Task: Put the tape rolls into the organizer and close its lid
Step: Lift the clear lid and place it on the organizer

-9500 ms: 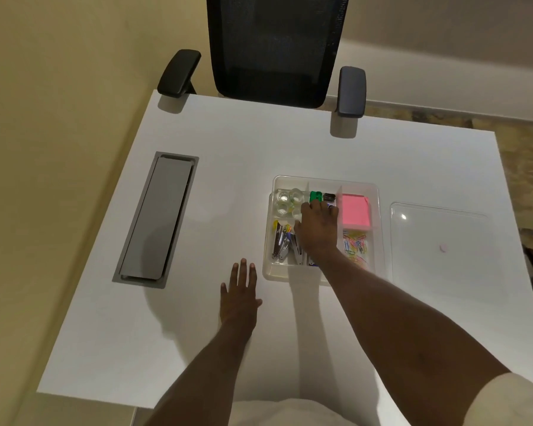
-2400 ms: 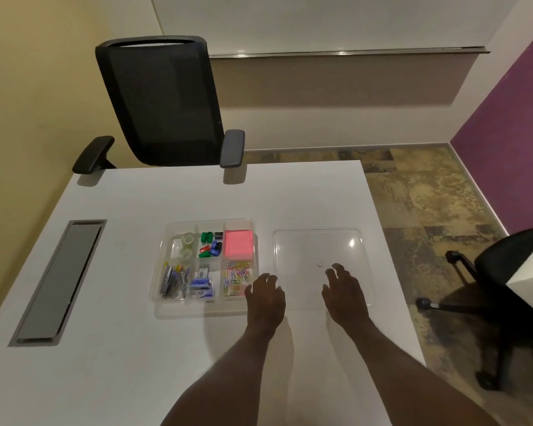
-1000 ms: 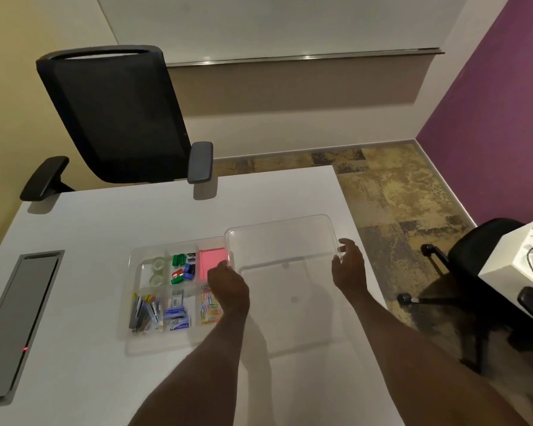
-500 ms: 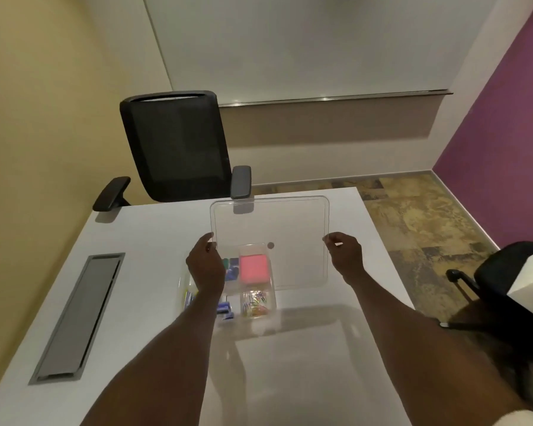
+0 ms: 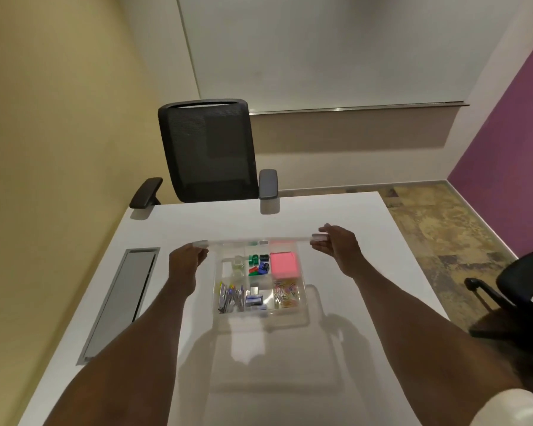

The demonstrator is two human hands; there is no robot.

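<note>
Clear lid (image 5: 256,240) held edge-on in the air above the far side of the organizer (image 5: 260,315), level. Left hand (image 5: 186,262) pinches its left end; right hand (image 5: 339,245) pinches its right end. Organizer sits open on the white surface (image 5: 336,216). Two clear tape rolls (image 5: 238,262) lie in its far-left compartment, beside green and blue clips (image 5: 258,265) and a pink sticky-note pad (image 5: 284,265).
</note>
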